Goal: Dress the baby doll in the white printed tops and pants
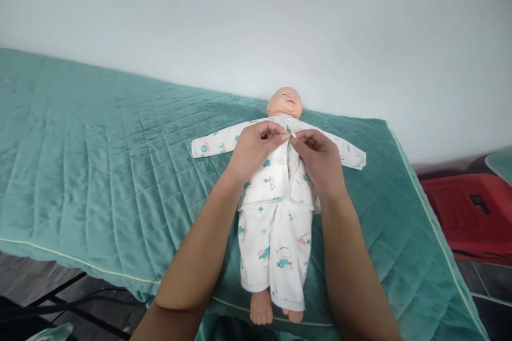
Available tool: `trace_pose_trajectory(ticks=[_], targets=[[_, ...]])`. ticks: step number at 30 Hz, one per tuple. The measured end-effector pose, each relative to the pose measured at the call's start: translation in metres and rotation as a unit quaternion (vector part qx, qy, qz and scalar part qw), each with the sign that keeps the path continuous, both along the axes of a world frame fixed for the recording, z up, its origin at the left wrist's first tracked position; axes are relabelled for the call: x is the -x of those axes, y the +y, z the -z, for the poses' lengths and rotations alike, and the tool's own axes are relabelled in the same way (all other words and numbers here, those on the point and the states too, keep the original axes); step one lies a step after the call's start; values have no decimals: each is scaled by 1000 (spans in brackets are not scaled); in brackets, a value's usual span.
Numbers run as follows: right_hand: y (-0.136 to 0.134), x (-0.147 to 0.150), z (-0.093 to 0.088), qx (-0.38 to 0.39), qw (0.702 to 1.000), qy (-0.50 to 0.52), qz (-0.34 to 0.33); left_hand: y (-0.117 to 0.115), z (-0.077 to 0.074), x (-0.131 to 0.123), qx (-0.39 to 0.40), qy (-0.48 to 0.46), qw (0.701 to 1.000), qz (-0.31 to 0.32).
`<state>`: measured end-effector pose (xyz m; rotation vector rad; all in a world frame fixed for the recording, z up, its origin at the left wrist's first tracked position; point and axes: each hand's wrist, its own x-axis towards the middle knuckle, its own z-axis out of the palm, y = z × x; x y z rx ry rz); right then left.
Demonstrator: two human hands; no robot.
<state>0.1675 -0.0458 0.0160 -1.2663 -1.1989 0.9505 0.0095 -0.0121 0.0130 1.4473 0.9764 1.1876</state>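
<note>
A baby doll point(284, 102) lies on its back, its head toward the wall and its bare feet toward me. It wears a white printed jacket point(264, 184) and matching trousers point(276, 248), with both sleeves stretched out sideways. At the chest, my left hand point(260, 144) pinches one front edge of the jacket. My right hand point(318, 154) pinches the opposite edge, its fingertips almost meeting the left ones. Below the hands the jacket front hangs slightly apart, and a small fastener point(284, 162) shows there. What sits right between the fingertips is too small to make out.
A green quilted cover point(100, 160) spreads under the doll, its edges hanging over the table. Behind it rises a pale wall point(256, 21). A red plastic stool or box point(464, 213) stands at the right. Dark metal legs point(68, 298) show at the lower left.
</note>
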Motion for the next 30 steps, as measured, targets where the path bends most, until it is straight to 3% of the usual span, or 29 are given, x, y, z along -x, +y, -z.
trace_pose_trajectory(ticks=[7,13,21,30], targets=[[-4,-1,-2,47,997,32,-45,0,-5,9,29,58,997,43],[-4,-4,-4,61,995,-3,-82,4,2,9,32,6,998,45],[-6,-1,-3,55,993,-72,-80,7,8,6,41,-18,998,48],[-6,3,0,18,982,-177,-71,2,5,6,-4,14,996,92]])
